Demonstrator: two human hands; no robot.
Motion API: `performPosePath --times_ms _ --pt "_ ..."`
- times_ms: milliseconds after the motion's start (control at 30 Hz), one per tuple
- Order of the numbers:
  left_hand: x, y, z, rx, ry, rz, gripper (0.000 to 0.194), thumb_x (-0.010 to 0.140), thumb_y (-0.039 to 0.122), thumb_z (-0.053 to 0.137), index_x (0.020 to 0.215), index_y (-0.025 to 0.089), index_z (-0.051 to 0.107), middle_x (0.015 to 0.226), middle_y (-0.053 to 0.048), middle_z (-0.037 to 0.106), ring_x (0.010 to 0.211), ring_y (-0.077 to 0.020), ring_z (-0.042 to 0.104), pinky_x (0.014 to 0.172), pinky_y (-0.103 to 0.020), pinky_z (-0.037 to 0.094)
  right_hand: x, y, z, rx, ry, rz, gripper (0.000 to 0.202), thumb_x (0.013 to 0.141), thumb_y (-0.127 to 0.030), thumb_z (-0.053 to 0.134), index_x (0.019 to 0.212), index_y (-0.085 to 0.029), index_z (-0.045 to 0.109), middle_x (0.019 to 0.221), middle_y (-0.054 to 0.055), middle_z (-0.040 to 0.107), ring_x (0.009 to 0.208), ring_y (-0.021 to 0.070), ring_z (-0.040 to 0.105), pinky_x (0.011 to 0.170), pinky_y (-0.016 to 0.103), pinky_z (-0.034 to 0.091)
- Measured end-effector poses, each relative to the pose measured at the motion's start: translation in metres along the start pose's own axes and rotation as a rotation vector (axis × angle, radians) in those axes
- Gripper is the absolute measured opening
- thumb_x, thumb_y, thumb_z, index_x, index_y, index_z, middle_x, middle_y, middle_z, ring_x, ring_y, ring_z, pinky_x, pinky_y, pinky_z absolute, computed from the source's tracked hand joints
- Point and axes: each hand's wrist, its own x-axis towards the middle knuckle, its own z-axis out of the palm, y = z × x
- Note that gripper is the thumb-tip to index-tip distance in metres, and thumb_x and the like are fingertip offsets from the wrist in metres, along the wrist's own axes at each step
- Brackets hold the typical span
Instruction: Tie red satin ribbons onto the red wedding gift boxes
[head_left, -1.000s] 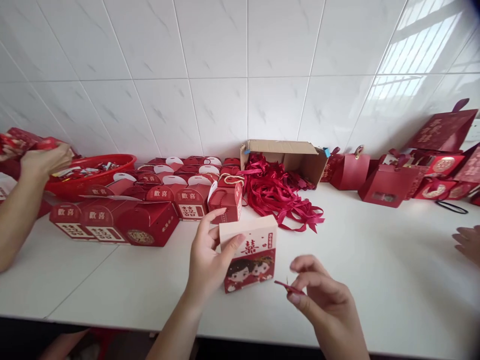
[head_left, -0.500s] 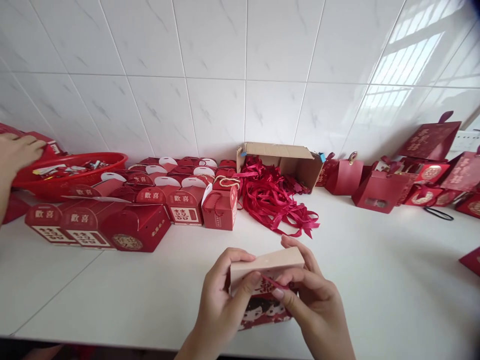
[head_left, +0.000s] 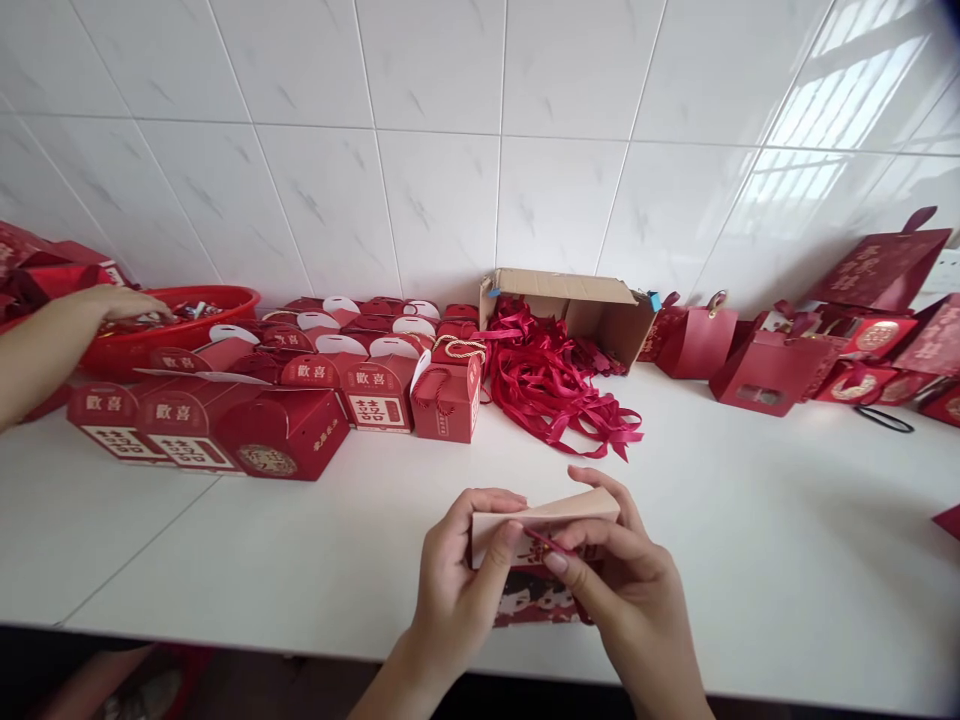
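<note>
Close to the table's front edge is a small gift box (head_left: 534,600), pale at the top with red lettering and a dark red printed picture below. My left hand (head_left: 466,570) grips its left side, thumb on the front face and fingers behind. A thin red ribbon (head_left: 540,540) runs across the upper front of the box. Thumb and index finger of my right hand (head_left: 630,570) pinch this ribbon, while its other fingers reach round the box's right side. Much of the lower box is hidden by my hands.
Another person's hand (head_left: 124,303) reaches into a red basin (head_left: 251,297) of small wrapped pieces at left. Red boxes (head_left: 277,430) stand in rows beside it. Red ribbons (head_left: 555,390) spill from a cardboard box (head_left: 570,286). More red gift boxes (head_left: 772,375) line the right.
The other person's hand has moved from the red packages at far left into the basin. My hands keep their hold on box and ribbon; the box top is tilted slightly differently.
</note>
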Motion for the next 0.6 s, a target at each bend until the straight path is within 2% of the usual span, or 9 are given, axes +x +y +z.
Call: performPosePath --times_ms 167,267,400,467,533,567,600 --pt "-0.002 0.000 0.001 -0.021 -0.041 -0.016 0.018 0.096 0.031 0.045 0.096 0.018 0.058 0.100 -0.005 0.063 0.096 -0.0150 0.062 0.083 -0.022 0.046 -0.002 0.002 0.001 -0.088 0.008 -0.064 0.003 0.079 -0.024 0.070 0.078 -0.026 0.071 0.125 0.007 0.053 0.112 0.0234 0.054 0.082 0.031 0.054" --pt "-0.003 -0.001 0.003 -0.065 -0.046 -0.015 0.019 0.096 0.031 0.044 0.093 0.018 0.057 0.101 -0.006 0.062 0.099 -0.0167 0.061 0.083 -0.024 0.047 -0.002 0.003 0.004 -0.117 0.059 -0.138 0.006 0.081 -0.022 0.068 0.079 -0.026 0.072 0.123 0.007 0.054 0.114 0.0242 0.053 0.080 0.031 0.055" --pt "-0.006 0.000 0.003 -0.095 -0.053 0.036 0.016 0.096 0.027 0.043 0.090 0.018 0.054 0.099 -0.008 0.061 0.103 -0.0196 0.058 0.087 -0.029 0.047 -0.002 0.003 0.006 -0.175 0.132 -0.252 0.008 0.080 -0.018 0.068 0.077 -0.025 0.072 0.119 0.008 0.056 0.106 0.0242 0.058 0.081 0.034 0.054" --pt "-0.008 0.000 0.001 -0.098 -0.061 0.092 0.014 0.096 0.024 0.041 0.091 0.019 0.053 0.098 -0.008 0.060 0.104 -0.0205 0.058 0.090 -0.033 0.046 -0.003 0.002 0.006 -0.162 0.173 -0.254 0.015 0.077 -0.019 0.071 0.090 -0.025 0.071 0.118 0.009 0.057 0.102 0.0240 0.060 0.077 0.033 0.055" --pt "-0.009 -0.001 -0.002 -0.080 -0.081 0.173 0.009 0.094 0.022 0.043 0.093 0.020 0.051 0.098 -0.008 0.059 0.107 -0.0224 0.057 0.091 -0.036 0.046 -0.003 -0.001 0.005 -0.085 0.152 -0.164 0.031 0.076 -0.022 0.073 0.105 -0.026 0.066 0.108 0.008 0.063 0.086 0.0200 0.065 0.063 0.028 0.055" --pt "-0.010 -0.001 -0.003 -0.068 -0.101 0.207 0.004 0.092 0.022 0.047 0.094 0.020 0.050 0.100 -0.008 0.057 0.105 -0.0230 0.058 0.089 -0.036 0.048 -0.003 -0.004 0.005 -0.039 0.116 -0.106 0.031 0.076 -0.024 0.073 0.106 -0.024 0.064 0.100 0.007 0.065 0.075 0.0173 0.065 0.056 0.024 0.053" --pt "-0.011 -0.002 -0.003 -0.061 -0.124 0.224 0.009 0.089 0.021 0.051 0.097 0.021 0.048 0.104 -0.009 0.056 0.099 -0.0223 0.060 0.083 -0.035 0.051 -0.003 -0.006 0.005 0.003 0.074 -0.058 0.025 0.077 -0.026 0.073 0.100 -0.022 0.065 0.091 0.006 0.065 0.067 0.0151 0.063 0.051 0.022 0.051"
